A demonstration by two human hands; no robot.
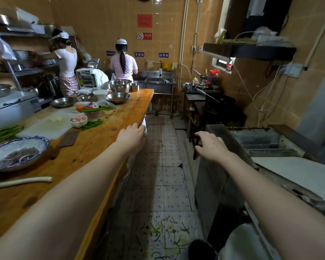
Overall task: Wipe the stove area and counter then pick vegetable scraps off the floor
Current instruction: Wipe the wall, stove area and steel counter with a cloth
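Observation:
My left hand [131, 137] reaches over the right edge of the long wooden counter [101, 147]. Its fingers curl at a small white thing [144, 126], and I cannot tell whether they grip it. My right hand [210, 145] hovers palm down with fingers apart at the near corner of the dark stove unit [223, 139], holding nothing. Green and yellow vegetable scraps [165, 231] lie scattered on the tiled floor [163, 166] in the aisle, near my dark shoe [201, 248].
The counter carries a blue-rimmed plate [17, 152], a white cutting board [45, 126], a cleaver [68, 139], steel bowls [118, 96] and vegetables. Two people stand at the far sink [158, 81]. On the right are a white board [298, 175] and a range hood [251, 49].

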